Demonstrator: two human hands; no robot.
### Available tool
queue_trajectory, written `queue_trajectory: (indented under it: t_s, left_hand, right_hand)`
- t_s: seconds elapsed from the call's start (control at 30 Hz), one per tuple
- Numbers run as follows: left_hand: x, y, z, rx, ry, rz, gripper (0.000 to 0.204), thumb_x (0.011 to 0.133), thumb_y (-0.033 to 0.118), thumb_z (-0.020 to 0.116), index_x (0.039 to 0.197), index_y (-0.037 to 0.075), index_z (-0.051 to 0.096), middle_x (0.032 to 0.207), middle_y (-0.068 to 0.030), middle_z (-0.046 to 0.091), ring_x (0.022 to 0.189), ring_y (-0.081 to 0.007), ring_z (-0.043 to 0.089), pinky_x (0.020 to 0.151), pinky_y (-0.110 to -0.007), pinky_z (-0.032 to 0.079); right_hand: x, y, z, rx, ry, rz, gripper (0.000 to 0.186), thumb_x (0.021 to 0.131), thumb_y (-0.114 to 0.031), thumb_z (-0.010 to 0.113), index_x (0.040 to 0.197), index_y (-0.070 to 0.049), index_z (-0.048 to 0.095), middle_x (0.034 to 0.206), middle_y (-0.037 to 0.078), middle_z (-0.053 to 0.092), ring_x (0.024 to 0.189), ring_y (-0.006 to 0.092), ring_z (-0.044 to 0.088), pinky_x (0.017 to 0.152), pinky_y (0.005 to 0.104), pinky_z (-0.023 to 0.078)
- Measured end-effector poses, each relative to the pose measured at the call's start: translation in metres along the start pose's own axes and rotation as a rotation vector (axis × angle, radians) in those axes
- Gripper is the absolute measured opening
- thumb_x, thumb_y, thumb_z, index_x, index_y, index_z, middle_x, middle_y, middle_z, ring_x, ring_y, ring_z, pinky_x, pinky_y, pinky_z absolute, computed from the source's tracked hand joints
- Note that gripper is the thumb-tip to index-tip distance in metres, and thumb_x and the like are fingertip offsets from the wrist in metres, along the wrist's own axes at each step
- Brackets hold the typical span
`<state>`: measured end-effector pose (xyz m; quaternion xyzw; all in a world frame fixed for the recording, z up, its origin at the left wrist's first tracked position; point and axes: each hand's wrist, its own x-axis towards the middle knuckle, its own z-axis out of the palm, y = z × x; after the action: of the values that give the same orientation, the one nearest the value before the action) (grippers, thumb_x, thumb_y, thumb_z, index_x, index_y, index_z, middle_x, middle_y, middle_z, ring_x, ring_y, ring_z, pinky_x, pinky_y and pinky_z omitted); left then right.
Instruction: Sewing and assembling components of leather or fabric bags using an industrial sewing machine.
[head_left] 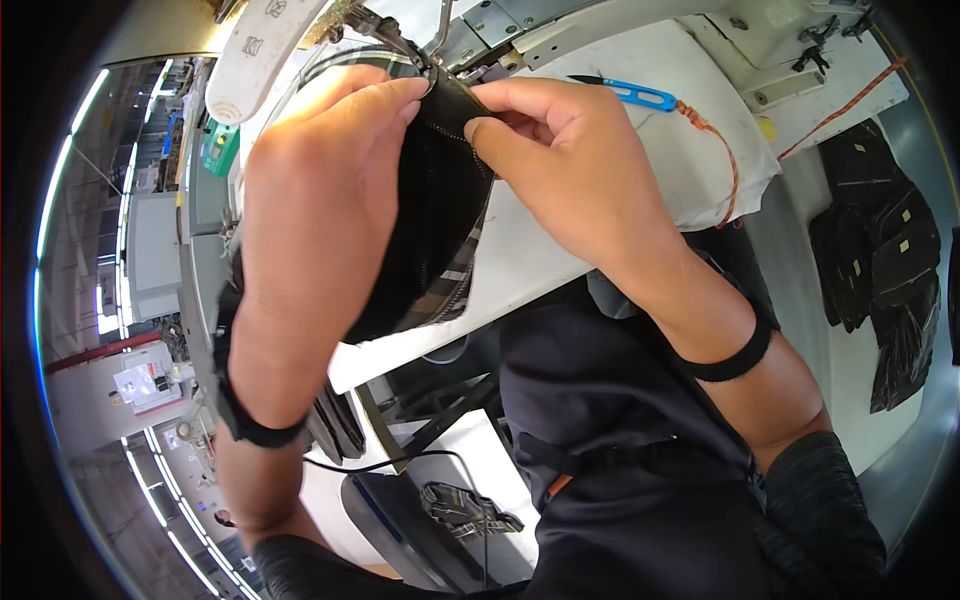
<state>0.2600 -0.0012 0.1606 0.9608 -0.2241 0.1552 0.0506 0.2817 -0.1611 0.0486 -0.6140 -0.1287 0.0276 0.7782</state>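
My left hand (325, 190) pinches the edge of a dark fabric piece (430, 215) close beside the needle area (428, 68) of a sewing machine. On the other side, my right hand (565, 150) grips the same edge between thumb and fingers. A zipper-like toothed line runs along the fabric by the right thumb. Striped plaid cloth (455, 285) shows along the lower right border of the piece. Part of the fabric is hidden behind my left hand and forearm. The machine's white head (265, 60) rises to the left of the needle.
A small blade with a blue handle (640, 95) and orange cord (725, 150) lies on the white work surface (620, 190), right of my hands. Stacked dark pieces (880, 250) lie farther right. Below the table's front edge are folded plaid cloth (465, 510) and a black cable (400, 457).
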Motion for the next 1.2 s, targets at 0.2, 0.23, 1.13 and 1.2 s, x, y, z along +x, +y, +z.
queue_trajectory:
  t_s: [0.2,0.23,1.13,1.2]
  left_hand:
    - [-0.007,0.023,0.019,0.036,0.155,-0.093,0.016,0.1,0.003,0.066,0.111,-0.004,0.075,0.099,-0.0188,0.074,0.088,-0.0393,0.072,0.08,-0.042,0.057]
    - [-0.007,0.025,0.022,0.017,0.19,-0.121,0.017,0.099,0.003,0.066,0.112,-0.004,0.075,0.1,-0.0195,0.074,0.09,-0.0396,0.072,0.081,-0.043,0.057]
    - [-0.064,0.101,0.065,-0.093,0.317,-0.372,0.03,0.093,-0.008,0.073,0.122,-0.001,0.078,0.103,-0.0136,0.072,0.09,-0.0288,0.07,0.08,-0.037,0.056]
    - [-0.066,0.1,0.065,-0.16,0.382,-0.34,0.031,0.092,-0.01,0.075,0.121,0.0,0.079,0.101,-0.0127,0.073,0.086,-0.0245,0.07,0.076,-0.034,0.057]
  right_hand:
    - [0.005,0.003,-0.001,0.013,0.006,-0.085,0.019,0.096,-0.01,0.066,0.107,0.001,0.077,0.075,0.013,0.071,0.061,0.0164,0.063,0.061,0.0337,0.049]
    - [0.005,0.005,0.0,0.06,-0.009,-0.051,0.019,0.096,-0.01,0.066,0.107,0.001,0.077,0.075,0.014,0.071,0.061,0.0175,0.063,0.062,0.0345,0.049]
    - [-0.057,0.003,-0.034,-0.199,-0.078,-0.018,0.03,0.093,-0.004,0.071,0.123,0.003,0.074,0.105,0.015,0.077,0.087,0.0182,0.072,0.081,0.0306,0.057]
    - [-0.06,-0.001,-0.036,-0.146,-0.087,0.024,0.029,0.094,-0.002,0.07,0.122,0.004,0.074,0.101,0.014,0.077,0.085,0.0158,0.071,0.079,0.03,0.057]
